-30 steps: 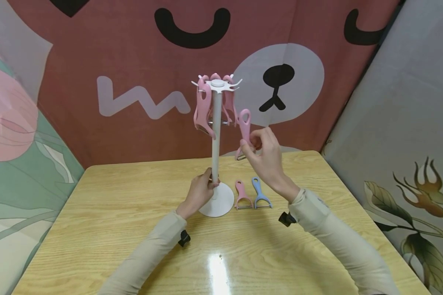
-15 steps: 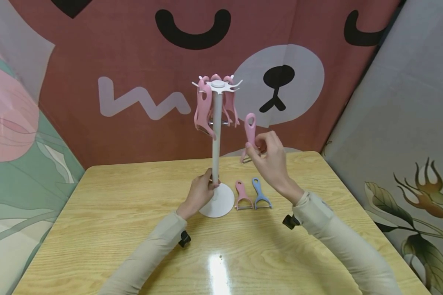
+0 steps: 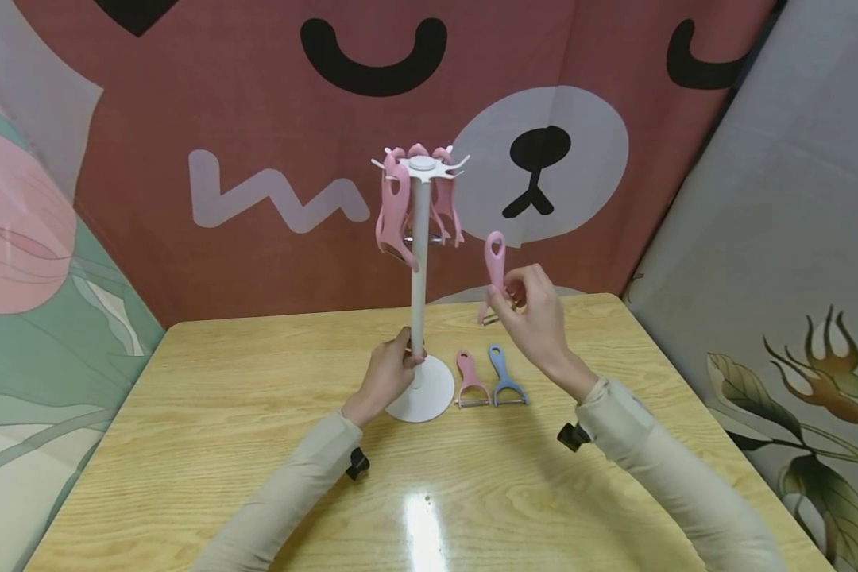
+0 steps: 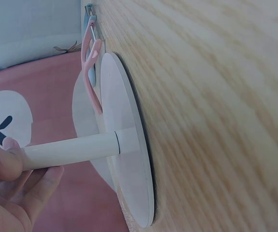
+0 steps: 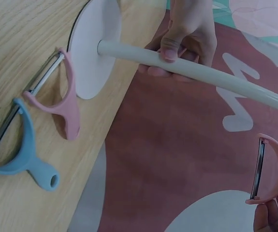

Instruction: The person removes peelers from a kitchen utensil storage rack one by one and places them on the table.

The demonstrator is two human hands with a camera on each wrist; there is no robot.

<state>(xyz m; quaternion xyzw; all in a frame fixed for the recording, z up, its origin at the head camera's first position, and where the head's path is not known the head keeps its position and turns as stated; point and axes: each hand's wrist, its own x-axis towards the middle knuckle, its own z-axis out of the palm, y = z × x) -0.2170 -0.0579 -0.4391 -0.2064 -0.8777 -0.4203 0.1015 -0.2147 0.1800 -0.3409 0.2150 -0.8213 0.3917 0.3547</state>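
My left hand (image 3: 388, 369) grips the white pole (image 4: 71, 151) of an upright stand, just above its round base (image 3: 429, 393). Between the thumb and fingers of my right hand (image 3: 539, 318) is a pink peeler (image 3: 496, 258), held in the air right of the pole with its looped handle end up and its blade (image 5: 258, 166) down. Several pink peelers (image 3: 395, 202) hang from the hooks at the stand's top (image 3: 422, 164), partly hiding one another. On the table beside the base lie another pink peeler (image 3: 468, 373) and a blue peeler (image 3: 500, 369), side by side.
The wooden table (image 3: 257, 445) ends at a back edge against a red printed cloth (image 3: 272, 103). Grey cloth (image 3: 779, 199) hangs along the right side. White hooks (image 3: 460, 162) stick out to the right at the stand's top.
My right hand has moved right and downward with the pink peeler, farther from the stand. My left hand stays on the pole, and the other peelers have not moved.
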